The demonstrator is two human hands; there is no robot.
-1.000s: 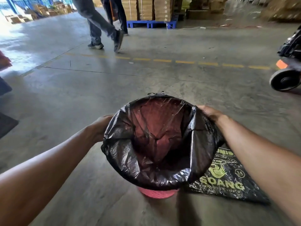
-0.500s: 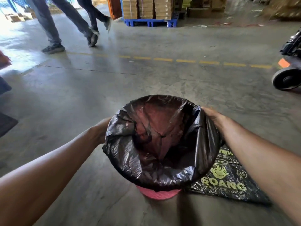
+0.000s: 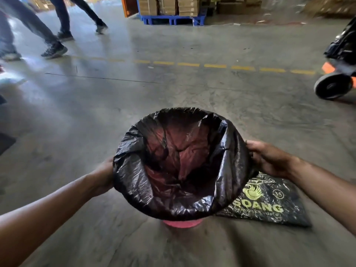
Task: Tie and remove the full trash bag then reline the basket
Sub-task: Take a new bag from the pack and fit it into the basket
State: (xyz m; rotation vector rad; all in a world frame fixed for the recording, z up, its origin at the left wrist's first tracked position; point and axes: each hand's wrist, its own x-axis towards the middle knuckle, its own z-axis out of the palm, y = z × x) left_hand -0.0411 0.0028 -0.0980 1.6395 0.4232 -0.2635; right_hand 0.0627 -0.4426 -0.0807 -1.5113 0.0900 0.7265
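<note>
A black trash bag liner [image 3: 134, 176] is folded over the rim of a pink basket [image 3: 182, 223], of which only the foot shows below the plastic. The inside of the liner is open and looks reddish. My left hand [image 3: 103, 177] presses on the liner at the basket's left side, its fingers hidden behind the plastic. My right hand [image 3: 269, 158] grips the liner's edge at the right side of the rim.
A flat black pack of bags with yellow print [image 3: 269, 203] lies on the concrete floor right of the basket. Two people's legs [image 3: 48, 31] walk at the far left. A wheeled cart [image 3: 335, 83] stands at the right. Cartons on a blue pallet [image 3: 171, 18] stand at the back.
The liner has been pulled further down over the rim, and my right hand has shifted lower along the right side. The walking people have moved left.
</note>
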